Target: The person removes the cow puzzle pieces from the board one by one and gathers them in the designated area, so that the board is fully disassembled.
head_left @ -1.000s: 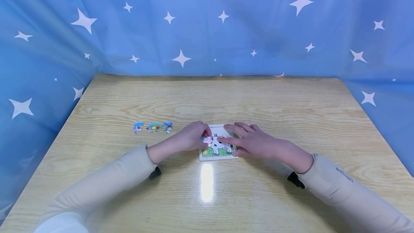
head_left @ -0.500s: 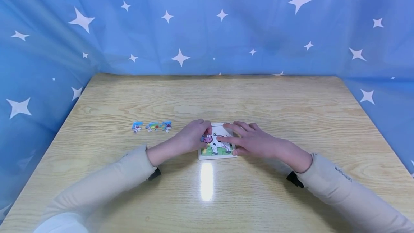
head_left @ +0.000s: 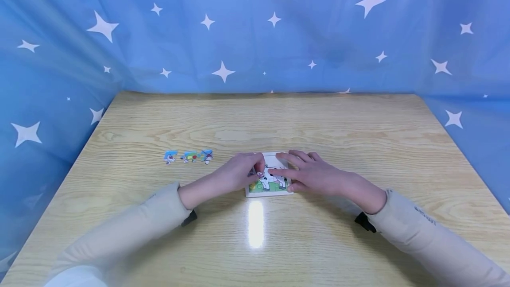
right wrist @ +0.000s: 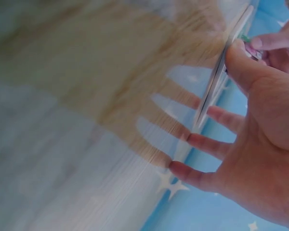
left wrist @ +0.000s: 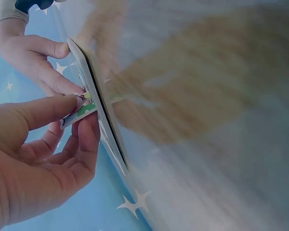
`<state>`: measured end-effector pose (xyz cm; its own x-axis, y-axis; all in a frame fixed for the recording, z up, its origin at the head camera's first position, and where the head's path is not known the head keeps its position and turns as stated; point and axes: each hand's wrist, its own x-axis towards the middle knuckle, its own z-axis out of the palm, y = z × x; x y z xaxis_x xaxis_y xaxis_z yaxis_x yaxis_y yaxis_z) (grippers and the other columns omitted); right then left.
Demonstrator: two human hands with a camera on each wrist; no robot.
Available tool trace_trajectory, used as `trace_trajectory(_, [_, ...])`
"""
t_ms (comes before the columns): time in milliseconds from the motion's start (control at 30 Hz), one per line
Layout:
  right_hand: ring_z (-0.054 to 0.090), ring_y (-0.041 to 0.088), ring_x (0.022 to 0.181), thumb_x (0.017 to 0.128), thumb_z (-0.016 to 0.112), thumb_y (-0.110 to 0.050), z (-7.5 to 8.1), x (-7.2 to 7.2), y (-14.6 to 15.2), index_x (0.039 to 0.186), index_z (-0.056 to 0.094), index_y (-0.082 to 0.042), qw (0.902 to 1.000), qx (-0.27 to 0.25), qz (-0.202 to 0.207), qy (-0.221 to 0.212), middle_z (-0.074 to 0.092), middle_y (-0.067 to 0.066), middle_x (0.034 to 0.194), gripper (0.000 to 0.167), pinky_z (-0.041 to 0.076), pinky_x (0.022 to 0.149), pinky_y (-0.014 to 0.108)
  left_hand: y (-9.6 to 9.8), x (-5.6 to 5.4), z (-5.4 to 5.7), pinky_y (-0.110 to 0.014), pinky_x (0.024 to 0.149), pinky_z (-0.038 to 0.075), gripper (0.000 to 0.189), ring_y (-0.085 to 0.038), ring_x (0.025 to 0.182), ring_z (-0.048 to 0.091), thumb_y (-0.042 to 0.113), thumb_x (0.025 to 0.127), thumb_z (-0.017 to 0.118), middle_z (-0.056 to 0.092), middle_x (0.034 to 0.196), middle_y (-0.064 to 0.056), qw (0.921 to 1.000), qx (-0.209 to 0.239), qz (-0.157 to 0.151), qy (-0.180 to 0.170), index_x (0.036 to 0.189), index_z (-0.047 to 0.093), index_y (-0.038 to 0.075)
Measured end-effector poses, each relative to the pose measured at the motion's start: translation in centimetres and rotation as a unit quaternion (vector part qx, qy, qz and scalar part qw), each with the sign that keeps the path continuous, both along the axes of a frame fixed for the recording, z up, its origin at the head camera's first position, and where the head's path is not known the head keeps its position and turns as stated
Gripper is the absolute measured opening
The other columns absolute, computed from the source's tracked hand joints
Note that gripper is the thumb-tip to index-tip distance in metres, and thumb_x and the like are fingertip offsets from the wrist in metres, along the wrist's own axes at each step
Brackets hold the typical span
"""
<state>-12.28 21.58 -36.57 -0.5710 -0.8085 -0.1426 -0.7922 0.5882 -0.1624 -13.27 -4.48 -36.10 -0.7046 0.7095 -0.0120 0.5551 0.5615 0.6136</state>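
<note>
A small jigsaw puzzle board (head_left: 275, 194) with a white frame and a cow picture lies mid-table. At its left side my left hand (head_left: 239, 172) pinches a puzzle piece (left wrist: 78, 115) between thumb and fingers. The piece is tilted up from the board and partly hidden by the fingers; some green and white shows on it. My right hand (head_left: 318, 174) rests on the board's right side with spread, fairly straight fingers, the index finger lying over the cow (head_left: 272, 175). In the right wrist view, that hand's thumb (right wrist: 241, 62) is at the board's edge.
Several loose puzzle pieces with blue parts, among them a left one (head_left: 170, 157), a middle one (head_left: 189, 157) and a right one (head_left: 206, 156), lie left of the board. A blue star-patterned curtain (head_left: 255, 30) stands behind the wooden table (head_left: 318, 123).
My left hand has shifted slightly right and nearer the body, tilting the piece so that the pink cow face is now mostly hidden. The right hand stays in place.
</note>
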Motion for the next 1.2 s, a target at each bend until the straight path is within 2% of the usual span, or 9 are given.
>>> trace_trajectory(267, [0.031, 0.045, 0.144, 0.104, 0.059, -0.034, 0.06, 0.12, 0.12, 0.156, 0.045, -0.021, 1.0000, -0.001, -0.002, -0.005, 0.030, 0.018, 0.162, 0.055, 0.038, 0.100, 0.070, 0.01, 0.02, 0.05, -0.021, 0.066, 0.043, 0.019, -0.012, 0.072, 0.050, -0.007, 0.091, 0.072, 0.058, 0.080, 0.000, 0.9998, 0.010, -0.001, -0.019, 0.092, 0.057, 0.006])
trace_trajectory(367, [0.031, 0.045, 0.144, 0.104, 0.059, -0.033, 0.16, 0.18, 0.12, 0.156, 0.045, -0.022, 1.0000, 0.001, -0.003, -0.009, 0.030, 0.017, 0.162, 0.056, 0.038, 0.100, 0.070, -0.01, 0.04, -0.02, -0.022, 0.066, 0.043, 0.020, -0.013, 0.072, 0.050, -0.007, 0.091, 0.071, 0.056, 0.079, 0.001, 0.9999, 0.012, -0.002, -0.007, 0.092, 0.057, 0.006])
trace_trajectory(567, [0.032, 0.045, 0.144, 0.104, 0.058, -0.034, 0.18, 0.13, 0.10, 0.157, 0.044, -0.022, 1.0000, 0.006, -0.003, -0.005, 0.030, 0.017, 0.162, 0.056, 0.038, 0.101, 0.070, -0.03, -0.01, -0.21, -0.023, 0.065, 0.041, 0.021, -0.013, 0.071, 0.050, -0.003, 0.092, 0.073, 0.056, 0.078, 0.003, 0.9992, -0.008, -0.003, 0.040, 0.091, 0.056, 0.009])
trace_trajectory(633, [0.032, 0.045, 0.144, 0.104, 0.058, -0.034, 0.12, 0.10, 0.11, 0.157, 0.044, -0.022, 1.0000, 0.006, -0.002, -0.003, 0.029, 0.016, 0.162, 0.056, 0.039, 0.100, 0.069, -0.06, -0.03, -0.23, -0.024, 0.065, 0.041, 0.021, -0.014, 0.071, 0.050, -0.002, 0.092, 0.072, 0.055, 0.077, 0.003, 0.9991, -0.010, -0.002, 0.042, 0.091, 0.055, 0.009])
trace_trajectory(900, [0.034, 0.045, 0.142, 0.103, 0.060, -0.035, -0.14, 0.01, 0.20, 0.156, 0.046, -0.022, 1.0000, 0.002, 0.002, 0.007, 0.031, 0.017, 0.161, 0.056, 0.041, 0.098, 0.068, -0.21, -0.22, -0.04, -0.022, 0.063, 0.040, 0.021, -0.015, 0.071, 0.049, -0.003, 0.095, 0.069, 0.053, 0.078, 0.000, 0.9997, 0.003, 0.012, -0.020, 0.092, 0.052, 0.008])
trace_trajectory(1033, [0.035, 0.045, 0.142, 0.103, 0.060, -0.036, -0.23, -0.01, 0.18, 0.156, 0.046, -0.022, 0.9999, 0.003, 0.002, 0.010, 0.032, 0.017, 0.161, 0.056, 0.042, 0.098, 0.068, -0.33, -0.40, 0.03, -0.022, 0.063, 0.041, 0.019, -0.014, 0.071, 0.049, -0.004, 0.096, 0.068, 0.055, 0.082, -0.001, 0.9991, 0.013, 0.011, -0.038, 0.095, 0.053, 0.008])
trace_trajectory(1200, [0.034, 0.045, 0.142, 0.104, 0.059, -0.036, -0.03, 0.04, 0.13, 0.156, 0.046, -0.022, 1.0000, 0.005, -0.002, 0.005, 0.031, 0.016, 0.161, 0.056, 0.040, 0.099, 0.068, -0.87, -0.53, 0.38, -0.023, 0.064, 0.042, 0.015, -0.014, 0.071, 0.050, -0.004, 0.096, 0.066, 0.059, 0.086, -0.002, 0.9975, 0.025, 0.024, -0.061, 0.098, 0.056, 0.007])
